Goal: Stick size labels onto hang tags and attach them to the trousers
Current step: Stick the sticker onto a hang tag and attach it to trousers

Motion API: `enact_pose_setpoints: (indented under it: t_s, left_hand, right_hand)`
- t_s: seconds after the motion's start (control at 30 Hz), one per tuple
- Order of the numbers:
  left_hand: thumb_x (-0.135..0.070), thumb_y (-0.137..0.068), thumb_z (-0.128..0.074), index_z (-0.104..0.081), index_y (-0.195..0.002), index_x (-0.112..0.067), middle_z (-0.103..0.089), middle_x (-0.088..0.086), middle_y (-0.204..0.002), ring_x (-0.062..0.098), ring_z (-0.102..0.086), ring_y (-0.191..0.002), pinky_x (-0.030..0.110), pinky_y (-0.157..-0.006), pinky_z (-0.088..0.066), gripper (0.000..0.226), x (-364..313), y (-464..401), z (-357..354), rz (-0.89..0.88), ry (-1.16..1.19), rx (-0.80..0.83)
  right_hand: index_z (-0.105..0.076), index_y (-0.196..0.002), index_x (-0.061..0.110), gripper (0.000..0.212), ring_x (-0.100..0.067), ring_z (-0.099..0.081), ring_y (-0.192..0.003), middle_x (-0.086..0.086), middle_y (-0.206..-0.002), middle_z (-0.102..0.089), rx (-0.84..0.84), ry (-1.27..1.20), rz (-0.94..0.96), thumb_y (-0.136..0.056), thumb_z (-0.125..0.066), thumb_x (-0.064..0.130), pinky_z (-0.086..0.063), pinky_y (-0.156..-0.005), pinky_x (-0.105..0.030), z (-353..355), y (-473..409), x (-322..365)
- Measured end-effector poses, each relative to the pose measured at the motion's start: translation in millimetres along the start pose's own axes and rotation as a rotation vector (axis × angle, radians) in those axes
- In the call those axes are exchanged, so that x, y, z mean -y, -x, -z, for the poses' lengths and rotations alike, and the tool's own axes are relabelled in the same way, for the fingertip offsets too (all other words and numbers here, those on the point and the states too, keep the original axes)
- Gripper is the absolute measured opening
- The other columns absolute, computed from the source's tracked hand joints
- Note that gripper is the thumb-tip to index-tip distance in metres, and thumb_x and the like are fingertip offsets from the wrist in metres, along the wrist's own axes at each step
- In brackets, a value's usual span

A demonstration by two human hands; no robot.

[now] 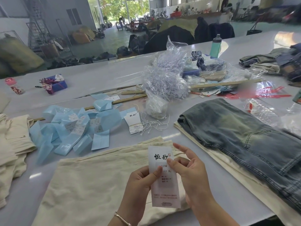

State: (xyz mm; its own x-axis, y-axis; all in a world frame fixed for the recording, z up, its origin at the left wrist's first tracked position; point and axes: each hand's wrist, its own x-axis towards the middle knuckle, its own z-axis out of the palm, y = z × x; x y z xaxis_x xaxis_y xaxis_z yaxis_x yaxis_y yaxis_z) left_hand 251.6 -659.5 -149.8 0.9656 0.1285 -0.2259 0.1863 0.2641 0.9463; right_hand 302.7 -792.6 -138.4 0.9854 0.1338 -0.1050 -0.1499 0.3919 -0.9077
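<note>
Both hands are pinching a white card hang tag (164,180) above cream woven trousers (97,181). Left hand (140,181) is gripping its edge; right hand (189,173) thumb is pressing the size label (166,174) reading "XL", forefinger extended.

Big open workshop hall, pale concrete floor (112,38), grey wall (53,12) at left with a dark window (74,16). Wide doorway (120,8) at the far end, daylight and green trees beyond. Glossy pale-grey worktop (91,74) up front.
</note>
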Motion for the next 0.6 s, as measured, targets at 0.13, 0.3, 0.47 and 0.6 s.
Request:
enact_pose_setpoints:
  t_s: [0.13,0.3,0.47,0.6]
  left_hand:
    - [-0.036,-0.08,-0.071,-0.077,-0.098,-0.008,-0.073,0.017,-0.103,0.026,-0.069,-0.091,0.042,-0.087,-0.052,0.034,-3,-7,4,0.01,-0.006,-0.05]
    - [-0.021,-0.067,-0.08,-0.076,-0.097,-0.007,-0.073,0.018,-0.101,0.029,-0.069,-0.09,0.04,-0.082,-0.056,0.033,-2,-25,18,-0.025,-0.013,-0.071]
    - [-0.029,-0.072,-0.078,-0.076,-0.089,-0.003,-0.074,0.019,-0.093,0.031,-0.071,-0.082,0.035,-0.069,-0.057,0.031,-1,-51,41,0.014,-0.007,-0.172]
    - [-0.031,-0.077,-0.072,-0.076,-0.079,-0.004,-0.073,0.009,-0.078,0.015,-0.063,-0.064,0.026,-0.055,-0.052,0.027,-1,-79,65,0.062,0.028,-0.326]
  right_hand:
    - [-0.069,-0.112,0.023,0.042,-0.024,-0.055,-0.067,-0.017,-0.066,-0.049,0.017,0.051,0.007,-0.08,-0.07,-0.004,-0.057,-0.07,-0.027,-2,-8,-6]
    - [-0.067,-0.111,0.023,0.036,-0.027,-0.057,-0.066,-0.028,-0.07,-0.054,0.038,0.135,-0.031,-0.083,-0.069,0.0,-0.056,-0.074,-0.044,-14,-26,-17]
    - [-0.066,-0.103,0.017,0.02,-0.019,-0.054,-0.049,-0.025,-0.064,-0.064,0.084,0.313,-0.047,-0.088,-0.065,0.005,-0.049,-0.051,-0.026,-26,-61,-34]
    - [-0.066,-0.088,0.009,0.01,-0.013,-0.055,-0.047,-0.005,-0.056,-0.065,0.037,0.512,-0.01,-0.087,-0.062,0.0,-0.047,-0.05,-0.022,-31,-113,-51]
